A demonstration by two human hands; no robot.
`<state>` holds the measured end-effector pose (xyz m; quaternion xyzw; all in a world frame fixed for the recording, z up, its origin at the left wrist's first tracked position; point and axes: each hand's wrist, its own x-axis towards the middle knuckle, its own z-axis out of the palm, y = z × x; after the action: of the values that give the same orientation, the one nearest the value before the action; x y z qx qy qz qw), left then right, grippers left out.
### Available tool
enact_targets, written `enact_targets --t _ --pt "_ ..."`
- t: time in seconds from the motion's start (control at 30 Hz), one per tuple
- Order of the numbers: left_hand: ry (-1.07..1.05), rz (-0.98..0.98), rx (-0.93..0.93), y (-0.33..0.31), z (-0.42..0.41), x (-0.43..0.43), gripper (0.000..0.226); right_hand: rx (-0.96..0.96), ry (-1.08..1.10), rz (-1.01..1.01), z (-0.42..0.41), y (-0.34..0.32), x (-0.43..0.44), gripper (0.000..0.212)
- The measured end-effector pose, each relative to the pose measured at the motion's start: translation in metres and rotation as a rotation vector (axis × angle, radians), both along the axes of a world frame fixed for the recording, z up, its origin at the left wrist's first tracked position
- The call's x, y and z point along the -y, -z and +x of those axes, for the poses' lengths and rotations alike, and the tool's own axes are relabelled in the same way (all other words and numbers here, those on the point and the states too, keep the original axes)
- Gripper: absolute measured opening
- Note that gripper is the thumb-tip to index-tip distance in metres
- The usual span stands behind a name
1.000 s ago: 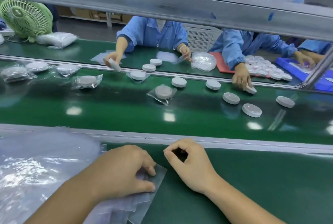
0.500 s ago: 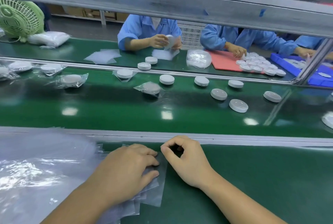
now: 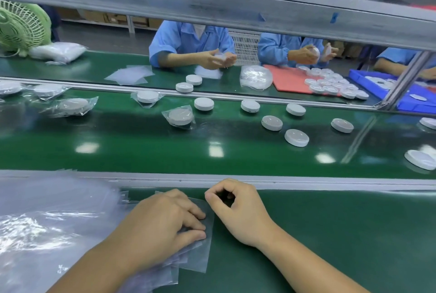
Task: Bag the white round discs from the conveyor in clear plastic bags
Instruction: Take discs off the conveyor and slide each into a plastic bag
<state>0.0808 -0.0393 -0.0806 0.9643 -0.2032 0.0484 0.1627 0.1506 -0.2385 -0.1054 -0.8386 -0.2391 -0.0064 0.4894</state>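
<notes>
Several bare white round discs [image 3: 296,137] lie spread on the green conveyor [image 3: 212,153] from 12 to 3 o'clock, well apart from both hands. Four bagged discs [image 3: 181,117] sit on the same belt from 12 round to 10 o'clock, each inside its own clear wrap. At 6 o'clock, on the near counter [image 3: 330,233], a fanned stack of clear bags [image 3: 200,257] lies flat. The left hand [image 3: 162,226] rests palm down on that stack, its fingers laid flat and close together, pressing the bags to the counter. The right hand [image 3: 243,214] sits just beside it at its 3 o'clock. Its fingers are curled into a loose ring, one tip at the right edge of the top bag; whether it pinches that bag I cannot tell. A big crumpled plastic sheet [image 3: 47,222] covers the counter at 8 o'clock. Across the belt at 12 o'clock, workers in blue smocks [image 3: 188,40] handle discs and bags. A green fan [image 3: 21,26] stands at 10 o'clock. A red mat [image 3: 290,80] loaded with discs lies at 2 o'clock beside a blue tray [image 3: 361,78].
</notes>
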Motion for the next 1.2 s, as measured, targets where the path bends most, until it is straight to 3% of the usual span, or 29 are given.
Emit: enact_targets --t 0.07,0.13,0.23,0.33,0.4,0.5,0.67,0.73,0.8,0.9,0.97,1.03,1.1,1.2 --pt "-0.003 0.008 0.016 0.001 0.0 0.0 0.042 0.023 -0.003 0.018 0.001 0.002 -0.001 0.012" --pt "-0.024 0.004 0.055 0.001 -0.002 0.001 0.037 0.095 0.04 -0.029 0.011 0.002 0.002 0.037" --pt "-0.036 0.002 0.078 0.001 -0.005 0.003 0.024 0.264 0.274 -0.23 0.064 -0.003 0.016 0.066" --pt "-0.027 -0.023 0.119 0.0 -0.005 0.005 0.018 0.101 0.608 -0.494 0.14 -0.019 0.045 0.08" --pt "-0.041 -0.087 0.165 0.001 -0.004 0.004 0.019 -0.081 0.686 -0.642 0.18 -0.018 0.072 0.078" --pt "-0.104 -0.181 0.196 0.0 -0.004 0.004 0.019 -0.164 0.603 -0.797 0.212 -0.007 0.108 0.064" --pt "-0.191 -0.273 0.151 0.002 -0.004 0.004 0.023 0.086 0.524 -0.937 0.221 -0.004 0.119 0.048" --pt "-0.212 -0.297 0.124 0.002 -0.003 0.004 0.025 0.168 0.515 -0.849 0.207 -0.009 0.115 0.044" --pt "-0.232 -0.319 0.107 0.002 -0.004 0.005 0.022 0.145 0.502 -0.572 0.184 -0.015 0.106 0.04" --pt "-0.257 -0.364 0.095 0.003 -0.004 0.007 0.016 0.171 0.226 -0.221 0.124 -0.027 0.088 0.033" --pt "-0.262 -0.38 0.089 0.003 -0.004 0.008 0.018 0.364 -0.06 -0.229 0.076 -0.032 0.08 0.041" --pt "-0.266 -0.399 0.089 0.003 -0.004 0.009 0.02 0.576 -0.252 -0.421 0.04 -0.033 0.076 0.051" --pt "-0.276 -0.431 0.085 0.003 -0.004 0.011 0.016 0.736 -0.325 -0.522 0.021 -0.033 0.071 0.049" --pt "-0.287 -0.484 0.072 0.002 -0.006 0.013 0.01 0.851 -0.32 -0.438 0.01 -0.031 0.064 0.036"
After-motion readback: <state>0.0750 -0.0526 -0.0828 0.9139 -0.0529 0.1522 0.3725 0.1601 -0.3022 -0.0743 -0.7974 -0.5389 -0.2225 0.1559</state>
